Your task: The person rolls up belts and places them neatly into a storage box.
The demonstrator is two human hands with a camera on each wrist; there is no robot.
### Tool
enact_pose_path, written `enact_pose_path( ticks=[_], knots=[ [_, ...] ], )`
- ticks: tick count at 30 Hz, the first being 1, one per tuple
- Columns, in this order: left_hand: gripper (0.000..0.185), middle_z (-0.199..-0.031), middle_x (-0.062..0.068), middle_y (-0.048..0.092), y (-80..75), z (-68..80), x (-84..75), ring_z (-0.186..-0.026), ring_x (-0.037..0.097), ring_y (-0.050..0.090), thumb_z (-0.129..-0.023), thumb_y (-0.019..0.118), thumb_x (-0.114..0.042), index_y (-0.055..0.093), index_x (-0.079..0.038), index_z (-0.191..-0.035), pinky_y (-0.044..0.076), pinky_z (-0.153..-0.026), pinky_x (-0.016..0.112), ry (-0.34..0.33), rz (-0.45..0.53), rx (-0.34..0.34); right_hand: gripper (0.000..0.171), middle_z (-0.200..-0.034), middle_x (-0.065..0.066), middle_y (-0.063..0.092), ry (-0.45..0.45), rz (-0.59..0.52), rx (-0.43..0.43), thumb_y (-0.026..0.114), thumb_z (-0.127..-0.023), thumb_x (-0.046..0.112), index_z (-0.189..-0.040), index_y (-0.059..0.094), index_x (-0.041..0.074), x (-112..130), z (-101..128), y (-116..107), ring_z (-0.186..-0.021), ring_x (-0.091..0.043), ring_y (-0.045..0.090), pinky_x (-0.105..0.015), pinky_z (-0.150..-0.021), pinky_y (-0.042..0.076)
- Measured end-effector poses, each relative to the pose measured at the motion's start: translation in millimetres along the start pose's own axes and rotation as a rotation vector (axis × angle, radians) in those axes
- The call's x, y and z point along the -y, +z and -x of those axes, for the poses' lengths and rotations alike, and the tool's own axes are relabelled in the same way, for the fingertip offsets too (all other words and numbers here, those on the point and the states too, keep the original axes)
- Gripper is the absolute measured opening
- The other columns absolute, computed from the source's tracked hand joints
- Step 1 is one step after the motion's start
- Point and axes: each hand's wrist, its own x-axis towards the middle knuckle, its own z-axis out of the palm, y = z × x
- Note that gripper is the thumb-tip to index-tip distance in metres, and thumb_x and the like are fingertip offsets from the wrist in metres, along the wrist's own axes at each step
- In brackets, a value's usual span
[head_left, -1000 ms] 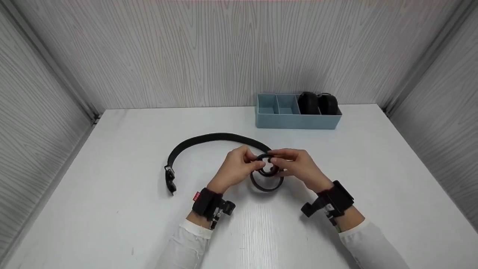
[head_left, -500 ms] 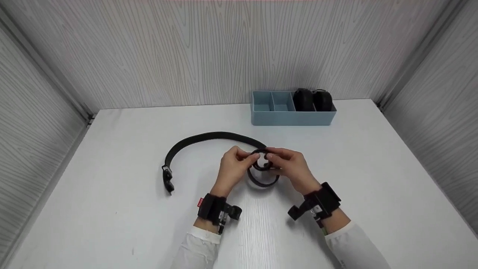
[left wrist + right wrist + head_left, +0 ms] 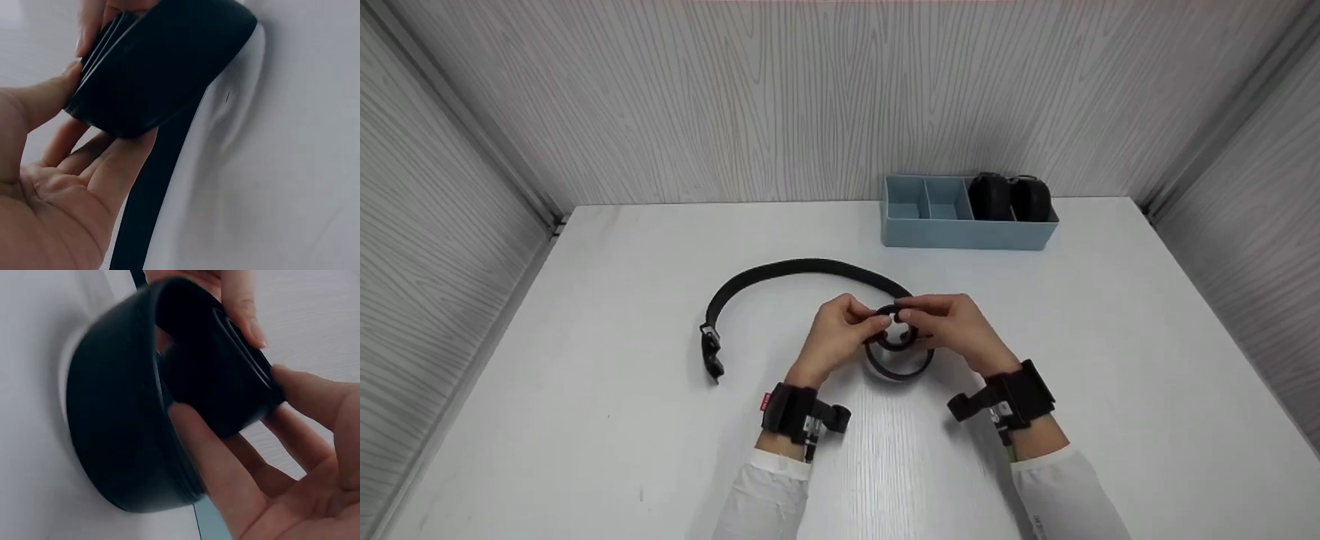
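A black belt (image 3: 810, 265) curves over the white table, its buckle (image 3: 710, 352) lying at the left. The other end is wound into a small coil (image 3: 898, 347) with a wider loose loop (image 3: 898, 376) around it. My left hand (image 3: 840, 334) pinches the coil's left side between thumb and fingers. From the right, my right hand (image 3: 956, 330) grips the same coil, thumb at its upper edge. Stacked turns of the coil (image 3: 208, 382) show in the right wrist view, with one right finger reaching inside the loose loop (image 3: 112, 410). In the left wrist view the strap (image 3: 152, 191) passes behind the left fingers.
A blue divided box (image 3: 964, 234) stands at the back right, near the wall. Two rolled black belts (image 3: 1009, 198) sit in its right compartments, and its two left compartments show bare bottoms. Wood-patterned panels (image 3: 720, 97) enclose the table at the back and sides.
The head view has shifted slightly. Both hands stay on the coil, with only small shifts of the thumbs and fingers around it. The buckle end and the box stay in place.
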Motion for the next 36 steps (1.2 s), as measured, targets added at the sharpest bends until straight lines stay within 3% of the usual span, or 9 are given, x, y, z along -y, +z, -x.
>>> enact_pose_path(
  ticks=[6, 13, 24, 30, 36],
  knots=[
    [0.025, -0.095, 0.011, 0.075, 0.5, -3.2, -2.6, -0.088, 0.018, 0.073, -0.092, 0.082, -0.016, 0.064, -0.001, -0.1, 0.057, -0.079, 0.028, 0.005, 0.019, -0.016, 0.036, -0.111, -0.013, 0.07, 0.001, -0.042, -0.043, 0.074, -0.1, 0.023, -0.131, 0.072, 0.006, 3, 1, 4, -0.086, -0.018, 0.065, -0.034, -0.076, 0.061],
    [0.026, -0.094, 0.01, 0.073, -2.1, -2.6, -6.0, -0.084, 0.016, 0.069, -0.092, 0.082, -0.019, 0.064, -0.001, -0.099, 0.054, -0.075, 0.026, -0.003, -0.038, -0.087, 0.035, -0.115, -0.016, 0.07, -0.009, -0.1, -0.053, 0.07, -0.102, 0.02, -0.133, 0.07, 0.004, 2, -3, 13, -0.092, -0.022, 0.067, -0.041, -0.083, 0.062],
    [0.02, -0.091, 0.008, 0.075, -2.6, 1.0, -5.1, -0.083, 0.015, 0.071, -0.093, 0.081, -0.016, 0.066, -0.003, -0.096, 0.055, -0.073, 0.026, 0.029, -0.114, 0.038, 0.038, -0.123, -0.016, 0.071, -0.024, -0.002, 0.106, 0.073, -0.1, 0.022, -0.133, 0.069, 0.003, 0, 2, -6, -0.094, -0.025, 0.074, -0.042, -0.082, 0.062],
    [0.026, -0.097, 0.008, 0.074, 2.5, -0.7, -4.4, -0.089, 0.017, 0.072, -0.093, 0.082, -0.023, 0.066, -0.003, -0.1, 0.056, -0.079, 0.027, 0.021, -0.055, -0.031, 0.037, -0.119, -0.019, 0.07, -0.043, -0.054, 0.02, 0.073, -0.1, 0.022, -0.133, 0.07, 0.004, 1, 3, -3, -0.093, -0.021, 0.07, -0.038, -0.08, 0.062],
    [0.026, -0.093, 0.009, 0.073, 4.7, 0.8, -4.5, -0.082, 0.016, 0.07, -0.092, 0.082, -0.02, 0.065, -0.002, -0.099, 0.056, -0.074, 0.026, 0.027, -0.045, -0.054, 0.039, -0.12, -0.021, 0.068, -0.036, -0.094, -0.022, 0.072, -0.101, 0.023, -0.135, 0.069, 0.005, -1, 2, -2, -0.094, -0.02, 0.067, -0.036, -0.08, 0.062]
  ],
)
